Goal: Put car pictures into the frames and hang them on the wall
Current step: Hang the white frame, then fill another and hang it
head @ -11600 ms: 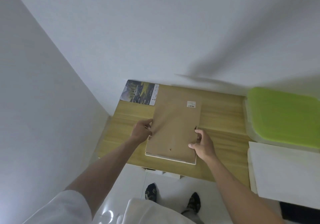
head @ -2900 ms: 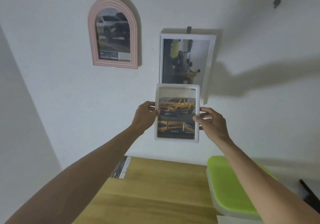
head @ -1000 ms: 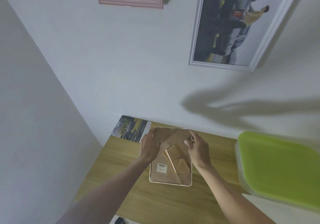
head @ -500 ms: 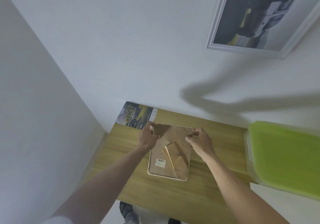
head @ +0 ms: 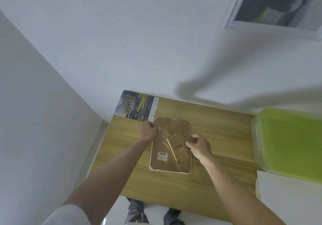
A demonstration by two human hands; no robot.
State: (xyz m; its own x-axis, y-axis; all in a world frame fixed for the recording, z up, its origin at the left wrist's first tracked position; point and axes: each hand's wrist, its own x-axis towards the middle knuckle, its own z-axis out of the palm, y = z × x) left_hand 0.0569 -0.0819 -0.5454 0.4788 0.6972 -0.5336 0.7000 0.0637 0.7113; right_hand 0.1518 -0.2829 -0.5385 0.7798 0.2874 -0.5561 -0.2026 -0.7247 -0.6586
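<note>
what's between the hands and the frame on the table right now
Nothing visible. The left hand and right hand both already touch the brown back of the face-down frame on the wooden table.

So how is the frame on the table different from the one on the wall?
The frame on the table lies flat, face down, its brown back showing; the frame on the wall hangs with its picture facing out. Both hands, left hand and right hand, grip the table one; nothing touches the wall one. Both have pale rims.
</note>
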